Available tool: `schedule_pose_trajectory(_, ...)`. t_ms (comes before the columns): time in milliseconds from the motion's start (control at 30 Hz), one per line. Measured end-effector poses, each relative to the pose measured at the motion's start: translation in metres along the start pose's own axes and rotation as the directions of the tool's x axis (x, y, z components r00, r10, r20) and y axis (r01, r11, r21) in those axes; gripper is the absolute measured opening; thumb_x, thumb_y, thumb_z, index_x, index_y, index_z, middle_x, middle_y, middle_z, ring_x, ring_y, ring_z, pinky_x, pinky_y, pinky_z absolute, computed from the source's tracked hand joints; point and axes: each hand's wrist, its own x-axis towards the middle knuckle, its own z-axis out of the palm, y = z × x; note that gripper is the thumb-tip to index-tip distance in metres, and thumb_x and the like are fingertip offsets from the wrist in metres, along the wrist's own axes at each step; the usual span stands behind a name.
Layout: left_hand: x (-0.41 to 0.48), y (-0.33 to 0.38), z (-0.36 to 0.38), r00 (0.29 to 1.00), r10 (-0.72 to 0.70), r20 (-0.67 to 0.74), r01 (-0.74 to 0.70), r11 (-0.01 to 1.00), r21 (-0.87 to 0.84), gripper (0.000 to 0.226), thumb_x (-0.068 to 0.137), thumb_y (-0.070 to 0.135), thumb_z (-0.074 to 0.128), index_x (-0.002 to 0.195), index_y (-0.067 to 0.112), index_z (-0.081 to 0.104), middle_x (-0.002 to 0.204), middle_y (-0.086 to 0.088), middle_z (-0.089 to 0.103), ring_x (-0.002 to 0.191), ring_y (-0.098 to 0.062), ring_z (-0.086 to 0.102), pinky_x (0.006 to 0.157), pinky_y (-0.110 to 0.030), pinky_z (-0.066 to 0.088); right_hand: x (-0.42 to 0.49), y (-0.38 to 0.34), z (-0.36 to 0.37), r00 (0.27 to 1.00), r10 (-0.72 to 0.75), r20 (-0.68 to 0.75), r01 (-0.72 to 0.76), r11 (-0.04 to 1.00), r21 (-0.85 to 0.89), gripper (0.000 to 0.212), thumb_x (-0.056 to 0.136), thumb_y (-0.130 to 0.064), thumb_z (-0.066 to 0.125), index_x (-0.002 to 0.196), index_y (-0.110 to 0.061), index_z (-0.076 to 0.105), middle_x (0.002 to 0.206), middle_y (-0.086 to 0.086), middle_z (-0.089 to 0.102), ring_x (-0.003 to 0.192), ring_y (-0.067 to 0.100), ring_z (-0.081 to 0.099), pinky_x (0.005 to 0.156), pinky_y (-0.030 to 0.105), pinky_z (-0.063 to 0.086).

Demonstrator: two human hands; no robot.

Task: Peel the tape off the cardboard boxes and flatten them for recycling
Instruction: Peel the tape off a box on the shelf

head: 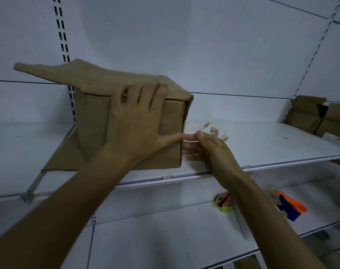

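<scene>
A brown cardboard box (pixel 95 117) stands on a white shelf (pixel 262 144), one flap sticking out at its upper left and another lying flat at its lower left. My left hand (pixel 138 121) lies spread over the box's front face, fingers over the top edge and thumb pointing right. My right hand (pixel 206 146) is at the box's right edge, thumb and forefinger pinching a clear strip of tape (pixel 190 140) there. Peeled clear tape (pixel 211 129) with brown scraps lies stuck to the shelf just behind that hand.
More cardboard boxes (pixel 309 113) sit at the right end of the shelf. On the lower shelf lie a tape roll with an orange knife (pixel 224 202) and an orange-and-blue tape dispenser (pixel 289 207). Slotted uprights line the white back wall.
</scene>
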Motion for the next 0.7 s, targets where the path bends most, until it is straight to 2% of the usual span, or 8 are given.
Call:
schedule_pose_trajectory(67,-0.004,0.018,-0.003,0.988,-0.096,0.124,0.088,0.994,0.067,0.113,0.062,0.091,0.032,0.137,0.006,0.037,0.134,-0.018,0.046,0.12,-0.034,0.035,0.108,-0.058,0.014,0.003,0.0,-0.006,0.998,0.02,0.065,-0.021,1.0,0.017,0.033,0.102,-0.028,0.037,0.101,-0.018,0.068,0.092,0.001,0.075,0.089,0.016,0.07,0.076,0.027,0.056)
schedule_pose_trajectory(133,-0.003,0.034,-0.003,0.967,-0.162,0.199,0.134,0.98,0.145,0.12,0.058,0.092,0.033,0.14,0.004,0.029,0.14,-0.021,0.039,0.13,-0.037,0.032,0.106,-0.07,0.007,0.006,0.002,-0.011,0.992,0.029,0.119,-0.033,0.999,0.037,0.034,0.102,-0.029,0.037,0.107,-0.015,0.068,0.096,0.005,0.074,0.093,0.017,0.07,0.079,0.027,0.056)
schedule_pose_trajectory(333,-0.011,0.042,-0.013,0.963,-0.221,0.156,0.202,0.971,0.129,0.097,0.062,0.076,0.045,0.132,0.009,0.036,0.134,-0.021,0.045,0.129,-0.04,0.035,0.1,-0.079,0.009,0.007,0.006,-0.017,0.987,0.012,0.161,-0.044,0.979,0.201,0.036,0.101,-0.03,0.036,0.103,-0.01,0.066,0.096,0.011,0.074,0.093,0.023,0.07,0.085,0.033,0.056)
schedule_pose_trajectory(433,-0.02,0.023,-0.026,0.974,-0.194,0.116,0.188,0.98,0.057,0.096,0.055,0.065,0.056,0.132,0.012,0.034,0.135,-0.02,0.041,0.131,-0.04,0.032,0.1,-0.077,0.013,0.012,-0.004,-0.027,0.986,0.037,0.162,-0.101,0.908,0.406,0.04,0.102,-0.034,0.034,0.09,-0.009,0.064,0.078,0.007,0.072,0.073,0.018,0.069,0.069,0.027,0.056)
schedule_pose_trajectory(533,-0.048,-0.006,-0.05,0.975,-0.212,0.062,0.215,0.975,-0.057,0.103,0.06,0.054,0.06,0.142,0.005,0.022,0.148,-0.02,0.024,0.141,-0.039,0.018,0.108,-0.067,0.016,0.024,-0.017,-0.046,0.983,0.05,0.177,-0.149,0.779,0.609,0.038,0.101,-0.037,0.035,0.094,-0.013,0.063,0.069,0.002,0.069,0.062,0.012,0.066,0.059,0.021,0.054)
schedule_pose_trajectory(600,-0.071,-0.013,-0.07,0.944,-0.33,-0.004,0.329,0.942,-0.067,0.099,0.069,0.045,0.057,0.146,0.002,0.012,0.154,-0.024,0.013,0.145,-0.033,0.009,0.118,-0.049,0.012,0.029,-0.023,-0.057,0.978,0.057,0.199,-0.177,0.725,0.665,0.035,0.101,-0.038,0.037,0.098,-0.017,0.065,0.069,0.0,0.069,0.061,0.01,0.065,0.059,0.019,0.054)
schedule_pose_trajectory(633,-0.08,-0.011,-0.081,0.911,-0.399,-0.101,0.397,0.917,-0.04,0.092,0.073,0.038,0.055,0.146,0.002,0.012,0.153,-0.026,0.013,0.145,-0.031,0.01,0.119,-0.043,0.012,0.031,-0.025,-0.058,0.976,0.072,0.205,-0.194,0.716,0.671,0.032,0.1,-0.036,0.039,0.098,-0.017,0.065,0.069,-0.001,0.069,0.061,0.009,0.065,0.059,0.019,0.053)
schedule_pose_trajectory(700,-0.083,0.008,-0.09,0.818,-0.458,-0.348,0.484,0.875,-0.012,0.076,0.078,0.022,0.055,0.141,0.002,0.02,0.149,-0.028,0.021,0.14,-0.036,0.02,0.114,-0.053,0.02,0.031,-0.023,-0.055,0.973,0.131,0.189,-0.225,0.706,0.671,0.022,0.098,-0.027,0.047,0.097,-0.017,0.067,0.066,-0.001,0.068,0.059,0.009,0.064,0.056,0.018,0.053)
